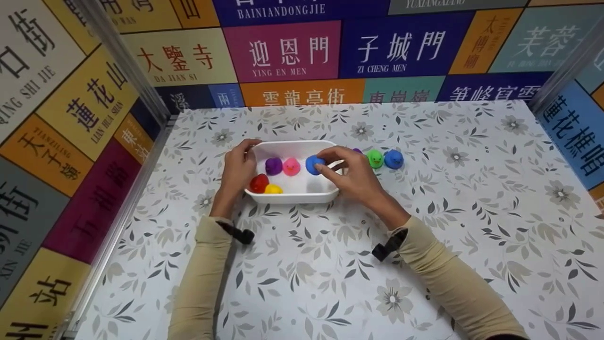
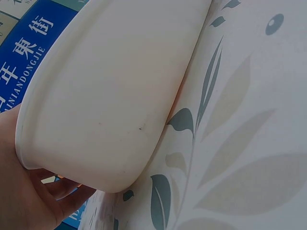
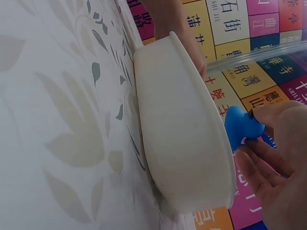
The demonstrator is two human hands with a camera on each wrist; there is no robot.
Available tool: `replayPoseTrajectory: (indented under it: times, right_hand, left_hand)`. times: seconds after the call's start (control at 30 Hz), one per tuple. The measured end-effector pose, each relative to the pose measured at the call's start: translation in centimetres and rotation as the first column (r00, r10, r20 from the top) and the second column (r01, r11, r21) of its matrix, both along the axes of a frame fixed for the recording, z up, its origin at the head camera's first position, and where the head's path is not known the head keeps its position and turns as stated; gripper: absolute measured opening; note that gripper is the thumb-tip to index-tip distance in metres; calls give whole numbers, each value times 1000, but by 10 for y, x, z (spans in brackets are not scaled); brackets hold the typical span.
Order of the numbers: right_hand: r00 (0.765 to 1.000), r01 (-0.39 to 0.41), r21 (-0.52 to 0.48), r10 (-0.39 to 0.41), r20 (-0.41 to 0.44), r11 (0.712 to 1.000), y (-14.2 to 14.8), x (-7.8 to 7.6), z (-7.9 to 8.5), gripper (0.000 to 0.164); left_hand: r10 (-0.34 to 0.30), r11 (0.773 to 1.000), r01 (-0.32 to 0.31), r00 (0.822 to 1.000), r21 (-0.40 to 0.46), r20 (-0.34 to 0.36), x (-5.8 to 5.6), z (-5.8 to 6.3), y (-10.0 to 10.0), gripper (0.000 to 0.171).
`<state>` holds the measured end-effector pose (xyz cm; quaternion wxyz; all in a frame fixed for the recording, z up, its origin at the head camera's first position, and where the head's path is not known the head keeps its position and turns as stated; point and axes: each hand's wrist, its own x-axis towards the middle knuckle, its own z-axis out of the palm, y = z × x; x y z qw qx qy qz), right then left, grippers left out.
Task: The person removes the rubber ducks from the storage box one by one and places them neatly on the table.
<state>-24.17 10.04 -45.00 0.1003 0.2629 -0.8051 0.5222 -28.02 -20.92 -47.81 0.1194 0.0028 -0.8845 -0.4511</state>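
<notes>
A white plastic tub (image 1: 297, 198) stands on the table. My left hand (image 1: 237, 169) grips its left end, with fingers against the outer wall in the left wrist view. Between thumb and fingers, my right hand (image 1: 357, 178) pinches a blue rubber duck (image 3: 241, 125) above the right part of the tub, just over the rim level in the right wrist view. Inside the tub sit a purple duck (image 1: 272, 166), a pink duck (image 1: 291, 166), a red duck (image 1: 259, 183) and a yellow duck (image 1: 273, 189); the near wall partly hides the red and yellow ones.
Right of the tub, a green duck (image 1: 375, 159) and another blue duck (image 1: 393, 159) stand in a row, with a purple one mostly hidden behind my right hand. A floral cloth (image 1: 302, 283) covers the table. Panels with printed characters (image 1: 283, 52) rise behind and at both sides.
</notes>
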Motion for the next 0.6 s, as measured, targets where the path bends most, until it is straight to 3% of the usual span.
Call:
replayPoseTrajectory:
  times: [0.6]
  right_hand:
    - [995,89,85,-85,-51,992,65,-7,-3,31]
  left_hand:
    - [12,1000,-12,1000,-8,14,-1,0,1,40]
